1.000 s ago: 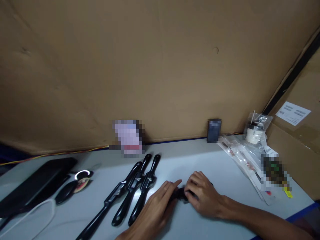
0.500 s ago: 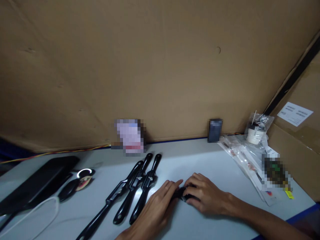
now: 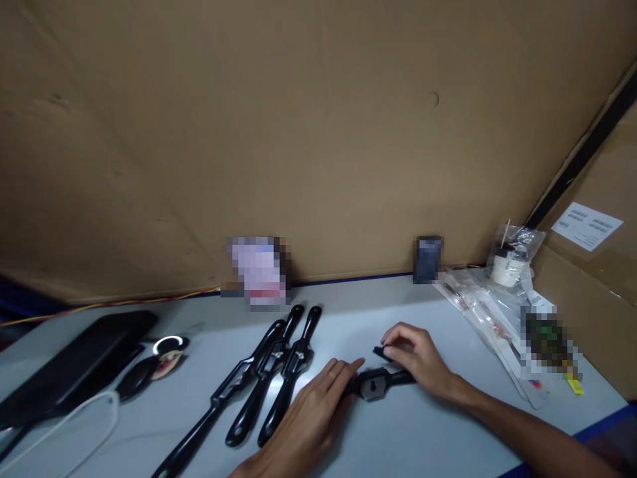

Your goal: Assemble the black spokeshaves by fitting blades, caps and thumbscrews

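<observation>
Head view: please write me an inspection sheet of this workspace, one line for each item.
Surface: pale grey table, blue edge at right.
Job's things: black tool with a grey middle plate lies flat; small black piece lifted above it.
Clutter: three black tools side by side; dark flat case; key ring; plastic bags; small white jar.
Hands: left hand rests on the tool's handle; right hand pinches the small piece.
Cables: white cable at left; red-yellow wire along the back.
Surroundings: cardboard wall; labelled carton at right.
</observation>
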### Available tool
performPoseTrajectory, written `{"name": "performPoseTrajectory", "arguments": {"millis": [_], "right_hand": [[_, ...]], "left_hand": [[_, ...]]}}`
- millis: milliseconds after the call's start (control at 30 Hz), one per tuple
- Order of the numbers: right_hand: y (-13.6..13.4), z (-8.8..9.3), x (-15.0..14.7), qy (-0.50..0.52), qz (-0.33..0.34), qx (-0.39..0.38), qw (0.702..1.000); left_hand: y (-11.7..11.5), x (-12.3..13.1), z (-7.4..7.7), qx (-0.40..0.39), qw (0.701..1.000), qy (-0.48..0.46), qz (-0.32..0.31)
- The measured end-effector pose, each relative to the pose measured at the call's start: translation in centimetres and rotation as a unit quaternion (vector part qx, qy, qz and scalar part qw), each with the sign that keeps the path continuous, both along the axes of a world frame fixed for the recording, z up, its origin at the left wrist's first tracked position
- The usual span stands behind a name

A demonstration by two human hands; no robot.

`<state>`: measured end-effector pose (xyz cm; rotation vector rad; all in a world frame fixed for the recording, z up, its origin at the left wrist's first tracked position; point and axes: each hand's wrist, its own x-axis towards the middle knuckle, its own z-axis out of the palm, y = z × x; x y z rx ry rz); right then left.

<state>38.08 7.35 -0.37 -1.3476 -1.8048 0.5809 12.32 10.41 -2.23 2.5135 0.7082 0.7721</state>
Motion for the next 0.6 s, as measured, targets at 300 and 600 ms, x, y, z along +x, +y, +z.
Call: {"name": "performPoseTrajectory", "arguments": {"millis": [300, 600], "right_hand": [[2.7, -1.2, 3.8, -0.048, -0.088, 0.010, 0.995], [1.3, -0.7, 2.2, -0.206, -0.037, 0.059, 0.976]], "left_hand": [[-0.1, 0.1, 0.4, 0.017, 1.000, -0.002, -0.001], [0.0, -0.2, -0.2, 0.067, 0.997, 0.006, 0.048]]}}
